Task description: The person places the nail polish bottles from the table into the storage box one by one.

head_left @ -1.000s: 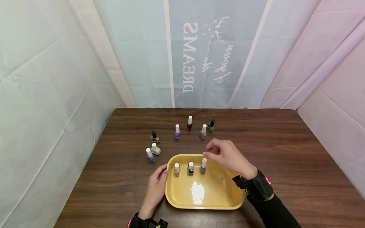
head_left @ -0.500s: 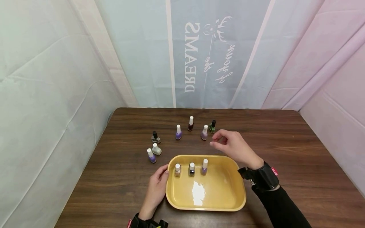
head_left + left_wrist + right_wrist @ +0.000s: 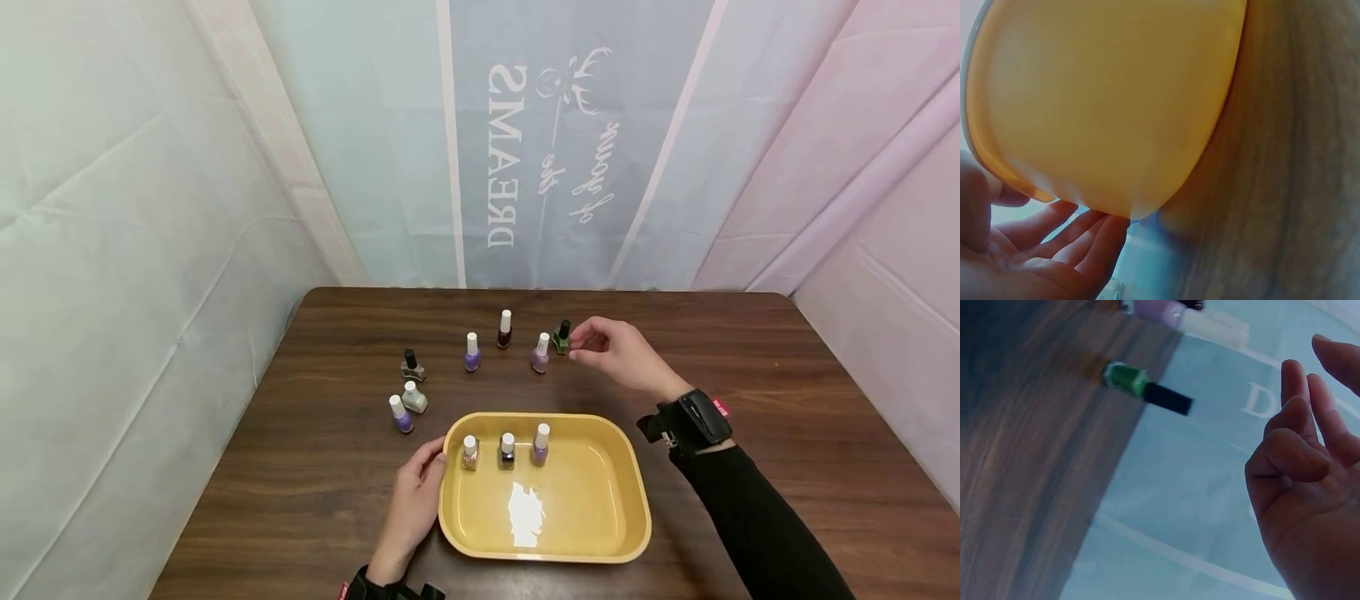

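Note:
A yellow tray (image 3: 555, 556) lies on the table; my left hand (image 3: 411, 500) holds its left edge, thumb at the rim and fingers against the outer wall (image 3: 1110, 112). Three nail polish bottles stand inside: a pale gold one (image 3: 470, 453), a dark one (image 3: 507, 452) and a purple one (image 3: 541, 446). My right hand (image 3: 626, 354) is over the table's far part, fingers loosely bent and holding nothing. Just left of its fingertips stands a green nail polish bottle with a black cap (image 3: 561, 338); the right wrist view shows a gap between that green bottle (image 3: 1127, 380) and the hand.
Beyond the tray stand a mauve bottle (image 3: 540, 354), a dark red one (image 3: 505, 331) and a purple one (image 3: 472, 354). Left of these are a clear-grey bottle (image 3: 412, 367), a whitish one (image 3: 415, 398) and another purple one (image 3: 402, 415). A printed curtain (image 3: 397, 167) hangs behind the table.
My right hand has moved from above the tray's far rim, away and to the right, to beside the green bottle. The left hand keeps its place on the tray.

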Available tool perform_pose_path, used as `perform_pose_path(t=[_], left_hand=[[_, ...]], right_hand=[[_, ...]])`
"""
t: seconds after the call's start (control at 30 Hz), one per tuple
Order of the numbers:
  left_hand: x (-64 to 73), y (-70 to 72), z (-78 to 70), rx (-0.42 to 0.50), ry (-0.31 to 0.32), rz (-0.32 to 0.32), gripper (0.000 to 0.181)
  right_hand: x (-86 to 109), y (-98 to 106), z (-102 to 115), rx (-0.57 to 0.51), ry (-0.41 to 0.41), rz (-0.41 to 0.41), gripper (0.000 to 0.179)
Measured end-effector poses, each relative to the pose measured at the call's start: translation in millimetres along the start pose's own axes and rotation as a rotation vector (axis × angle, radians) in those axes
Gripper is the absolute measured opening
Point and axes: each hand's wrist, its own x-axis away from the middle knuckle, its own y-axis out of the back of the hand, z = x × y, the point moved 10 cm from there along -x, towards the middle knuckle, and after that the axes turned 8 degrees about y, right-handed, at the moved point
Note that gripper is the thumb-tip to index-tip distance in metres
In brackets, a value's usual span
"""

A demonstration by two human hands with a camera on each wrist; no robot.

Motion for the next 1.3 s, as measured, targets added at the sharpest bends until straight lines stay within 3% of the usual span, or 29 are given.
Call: perform_pose_path(t=[0.47,0.97,1.3], left_hand=[[2.7,-2.1,1.8,0.005,0.006,0.012,0.035],[2.1,-2.7,2.3,0.023,0.007,0.020,0.034],[1.7,-3.1,-0.1,0.029,0.000,0.028,0.033]], right_hand=[[-22.3,-27.6,-33.8,-0.048,-0.010,0.075,0.032],[-34.6,-50.4,-37.9,-0.059,-0.010,0.116,0.031],[-40.5,-58.7,-40.4,-0.065,-0.014,0.102,0.033]])
